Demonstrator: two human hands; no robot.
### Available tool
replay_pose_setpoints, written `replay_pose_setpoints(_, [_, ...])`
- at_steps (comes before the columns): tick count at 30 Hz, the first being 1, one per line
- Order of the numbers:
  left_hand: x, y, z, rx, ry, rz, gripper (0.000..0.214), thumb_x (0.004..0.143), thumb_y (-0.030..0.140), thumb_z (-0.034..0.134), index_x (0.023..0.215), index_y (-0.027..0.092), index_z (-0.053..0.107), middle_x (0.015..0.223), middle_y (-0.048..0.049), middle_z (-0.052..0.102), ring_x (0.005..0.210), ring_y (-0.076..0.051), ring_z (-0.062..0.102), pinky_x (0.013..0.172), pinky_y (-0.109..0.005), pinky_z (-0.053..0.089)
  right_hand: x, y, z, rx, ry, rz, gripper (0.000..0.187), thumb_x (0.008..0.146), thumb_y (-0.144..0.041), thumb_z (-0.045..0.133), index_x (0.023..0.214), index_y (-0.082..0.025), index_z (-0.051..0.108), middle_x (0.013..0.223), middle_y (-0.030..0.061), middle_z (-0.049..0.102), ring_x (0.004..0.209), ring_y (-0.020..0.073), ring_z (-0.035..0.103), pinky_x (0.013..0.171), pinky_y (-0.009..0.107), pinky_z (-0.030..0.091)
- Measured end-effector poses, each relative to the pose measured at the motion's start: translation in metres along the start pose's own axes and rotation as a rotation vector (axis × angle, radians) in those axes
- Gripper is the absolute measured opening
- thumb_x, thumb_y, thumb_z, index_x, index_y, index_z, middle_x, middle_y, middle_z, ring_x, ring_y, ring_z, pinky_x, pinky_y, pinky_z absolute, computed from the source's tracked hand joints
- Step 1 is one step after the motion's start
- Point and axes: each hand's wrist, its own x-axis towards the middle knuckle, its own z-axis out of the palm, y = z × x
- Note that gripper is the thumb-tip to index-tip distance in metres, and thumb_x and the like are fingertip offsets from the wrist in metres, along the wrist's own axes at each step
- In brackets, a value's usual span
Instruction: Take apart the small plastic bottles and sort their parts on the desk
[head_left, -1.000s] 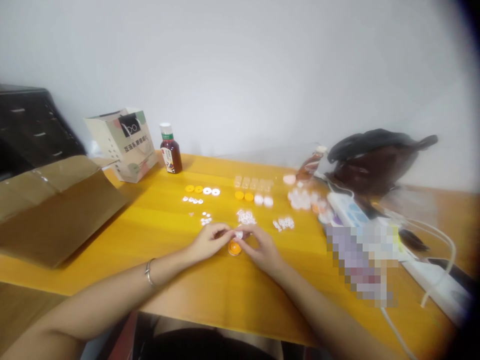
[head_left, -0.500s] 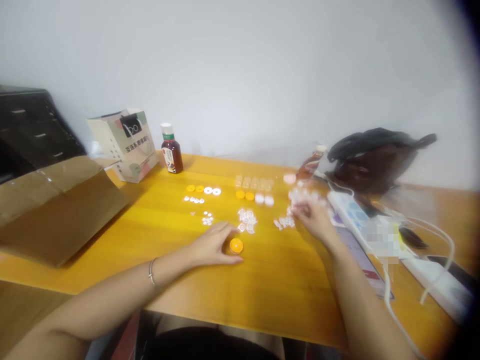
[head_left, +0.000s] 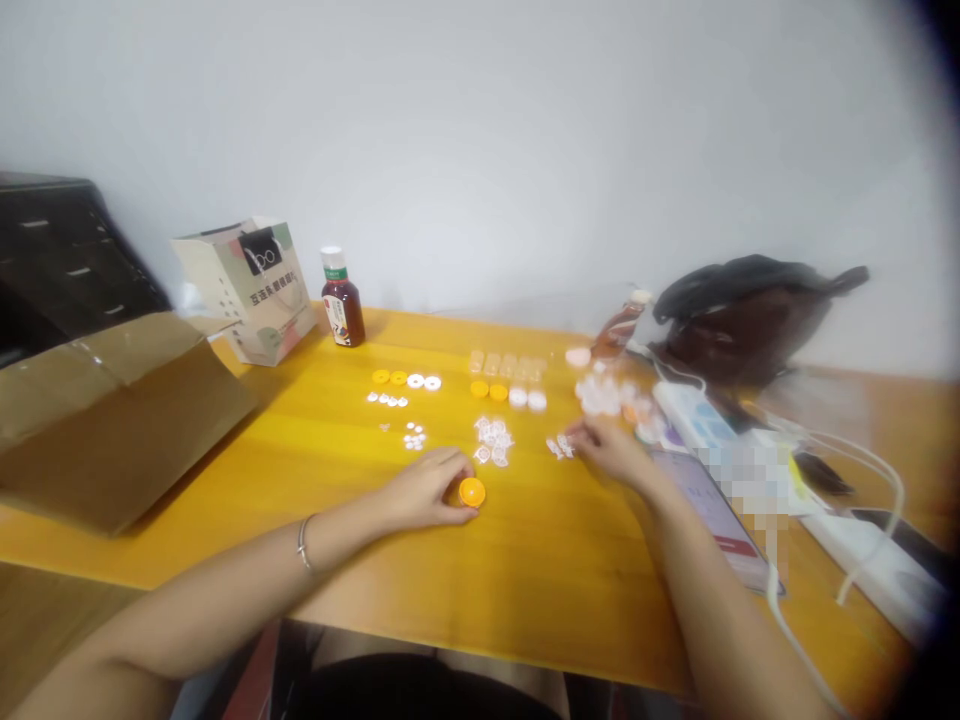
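My left hand [head_left: 439, 487] is curved around an orange round cap [head_left: 472, 492], with fingers on its far side and the thumb on its near side. Over the right cluster of small white patterned pieces [head_left: 557, 447], my right hand [head_left: 604, 445] has its fingertips pinched together. Whether a piece is between them is too blurred to tell. A larger pile of white pieces [head_left: 493, 442] lies between the hands. Behind it are orange discs [head_left: 489, 391] and white discs [head_left: 527, 399], with a row of clear pieces [head_left: 507, 366] farther back.
To the left are orange rings [head_left: 390, 378], white rings [head_left: 424, 382] and small white bits [head_left: 414, 437]. A bottle [head_left: 343, 300], paper bag [head_left: 259, 290] and cardboard box [head_left: 120, 420] stand beyond. A phone [head_left: 712, 515], power strip [head_left: 694, 430], cables and dark bag [head_left: 750, 320] line the right side.
My left thumb has closed in against the orange cap. My right hand has moved left and slightly nearer, down to the white patterned pieces.
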Motion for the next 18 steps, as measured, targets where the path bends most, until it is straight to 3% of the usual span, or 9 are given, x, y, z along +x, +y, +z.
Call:
replay_pose_setpoints(3, [-0.001, -0.001, 0.000, 0.010, -0.011, -0.006, 0.024, 0.070, 0.031, 0.063, 0.087, 0.019, 0.051, 0.085, -0.0020, 0.054, 0.078, -0.016, 0.049, 0.070, -0.026, 0.039, -0.001, -0.004, -0.002, -0.005, 0.031, 0.007, 0.009, 0.071, -0.026, 0.054, 0.071, -0.018, 0.056, 0.063, 0.0010, 0.060, 0.056, 0.0142, 0.054, 0.054, 0.025, 0.040])
replay_pose_setpoints(8, [-0.001, -0.005, 0.003, 0.027, -0.025, -0.002, 0.029, 0.068, 0.036, 0.066, 0.088, 0.019, 0.054, 0.084, -0.0018, 0.053, 0.079, -0.017, 0.050, 0.071, -0.026, 0.039, -0.016, -0.041, -0.004, 0.009, 0.285, -0.057, 0.021, 0.077, -0.039, 0.053, 0.072, -0.019, 0.053, 0.054, -0.0033, 0.048, 0.049, 0.0119, 0.044, 0.049, 0.023, 0.034])
replay_pose_setpoints(10, [-0.001, -0.007, 0.004, 0.024, -0.031, 0.002, 0.032, 0.067, 0.038, 0.067, 0.088, 0.019, 0.055, 0.084, -0.0016, 0.053, 0.080, -0.017, 0.050, 0.071, -0.026, 0.039, -0.027, -0.062, 0.005, 0.056, 0.176, -0.178, 0.023, 0.078, -0.043, 0.054, 0.077, -0.019, 0.054, 0.058, -0.0026, 0.049, 0.053, 0.0122, 0.045, 0.052, 0.023, 0.036])
replay_pose_setpoints(13, [0.000, -0.010, 0.006, 0.008, -0.042, 0.008, 0.036, 0.066, 0.044, 0.068, 0.088, 0.018, 0.056, 0.083, -0.0017, 0.053, 0.079, -0.016, 0.049, 0.069, -0.025, 0.039, -0.043, -0.089, 0.029, 0.095, -0.124, -0.335, 0.033, 0.069, -0.045, 0.066, 0.087, -0.020, 0.055, 0.071, -0.0008, 0.055, 0.065, 0.0142, 0.051, 0.059, 0.025, 0.040])
replay_pose_setpoints(15, [0.001, -0.010, 0.006, -0.008, -0.055, 0.015, 0.038, 0.066, 0.048, 0.068, 0.087, 0.017, 0.056, 0.082, -0.0019, 0.053, 0.077, -0.015, 0.049, 0.067, -0.024, 0.038, -0.049, -0.100, 0.044, 0.114, -0.283, -0.362, 0.040, 0.063, -0.046, 0.071, 0.089, -0.021, 0.055, 0.076, -0.0007, 0.056, 0.068, 0.0148, 0.051, 0.061, 0.025, 0.041])
replay_pose_setpoints(18, [0.002, -0.010, 0.006, -0.024, -0.077, 0.028, 0.039, 0.067, 0.050, 0.066, 0.085, 0.016, 0.057, 0.080, -0.0014, 0.052, 0.074, -0.014, 0.048, 0.064, -0.023, 0.037, -0.051, -0.104, 0.059, 0.161, -0.392, -0.341, 0.036, 0.065, -0.044, 0.071, 0.089, -0.021, 0.057, 0.081, -0.0003, 0.058, 0.073, 0.0150, 0.052, 0.064, 0.025, 0.042])
